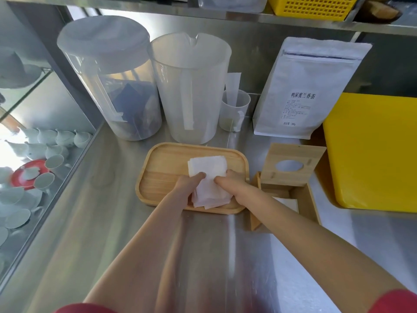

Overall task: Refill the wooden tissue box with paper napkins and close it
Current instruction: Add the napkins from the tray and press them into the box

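A stack of white paper napkins [208, 177] lies on a wooden tray [162, 168] in the middle of the steel counter. My left hand [188, 185] grips the stack from its left side, thumb on top. My right hand [230, 185] grips it from the right side. To the right of the tray stands the wooden tissue box [304, 199], open, with its lid [293, 166] tilted up at the back; the lid has a round hole. A few white napkins [288, 203] lie inside the box.
Behind the tray stand two clear plastic pitchers [112, 86] [191, 91], a small measuring cup [234, 109] and a white tea pouch [304, 91]. A yellow bin [372, 150] sits right of the box. A glass case with teacups [45, 154] is at the left.
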Demonstrator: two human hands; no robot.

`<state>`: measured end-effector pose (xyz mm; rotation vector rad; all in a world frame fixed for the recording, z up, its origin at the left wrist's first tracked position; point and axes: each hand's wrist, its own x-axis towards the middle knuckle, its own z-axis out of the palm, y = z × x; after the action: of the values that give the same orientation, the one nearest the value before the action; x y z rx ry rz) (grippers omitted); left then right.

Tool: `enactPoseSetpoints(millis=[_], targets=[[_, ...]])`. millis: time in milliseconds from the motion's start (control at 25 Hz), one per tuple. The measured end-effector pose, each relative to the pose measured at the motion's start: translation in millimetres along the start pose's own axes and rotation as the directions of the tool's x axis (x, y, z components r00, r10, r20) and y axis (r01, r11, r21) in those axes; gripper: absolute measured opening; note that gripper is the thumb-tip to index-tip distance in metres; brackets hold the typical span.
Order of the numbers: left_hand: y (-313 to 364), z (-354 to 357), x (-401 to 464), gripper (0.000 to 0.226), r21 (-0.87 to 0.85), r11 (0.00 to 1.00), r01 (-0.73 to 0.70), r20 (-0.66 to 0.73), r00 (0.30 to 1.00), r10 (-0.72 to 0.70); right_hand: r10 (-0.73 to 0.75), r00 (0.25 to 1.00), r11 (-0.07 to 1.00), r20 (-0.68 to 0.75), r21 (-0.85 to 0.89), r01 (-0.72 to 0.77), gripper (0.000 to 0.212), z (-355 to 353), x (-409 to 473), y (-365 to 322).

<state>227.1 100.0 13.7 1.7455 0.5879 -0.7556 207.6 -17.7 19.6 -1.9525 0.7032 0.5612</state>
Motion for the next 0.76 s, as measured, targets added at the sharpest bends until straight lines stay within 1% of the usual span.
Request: enactPoseSetpoints(millis=[80, 160, 280, 360, 440, 600, 760], targets=[[-2, -2, 1, 0.048, -0.071, 0.997, 0.009, 0.015, 1.000, -0.008, -0.021, 1.000, 0.996, -0.007, 0.085, 0.022, 0.040, 1, 0, 1], [-5, -6, 2, 0.051, -0.154, 0.988, 0.006, 0.033, 0.999, -0.001, -0.037, 0.999, 0.987, -0.003, 0.159, 0.037, 0.041, 2, 1, 2], [-9, -10, -1, 0.056, -0.174, 0.984, -0.025, 0.047, 0.998, 0.034, -0.061, 0.998, 0.973, 0.019, 0.225, 0.055, 0.043, 2, -6, 5], [-9, -13, -3, 0.056, -0.188, 0.981, -0.055, 0.064, 0.996, 0.068, -0.082, 0.996, 0.964, 0.016, 0.254, 0.075, 0.043, 2, -11, 7], [-7, -16, -8, 0.055, -0.246, 0.966, -0.078, 0.098, 0.990, 0.104, -0.110, 0.994, 0.955, 0.005, 0.277, 0.104, 0.044, 1, -16, 7], [-8, -19, -23, 0.055, -0.311, 0.944, -0.113, 0.145, 0.976, 0.165, -0.181, 0.983, 0.943, -0.018, 0.282, 0.178, 0.047, -9, -33, 6], [-10, -16, -54, 0.032, -0.385, 0.911, -0.147, 0.212, 0.947, 0.242, -0.239, 0.971, 0.895, -0.027, 0.382, 0.231, 0.050, -23, -58, 15]])
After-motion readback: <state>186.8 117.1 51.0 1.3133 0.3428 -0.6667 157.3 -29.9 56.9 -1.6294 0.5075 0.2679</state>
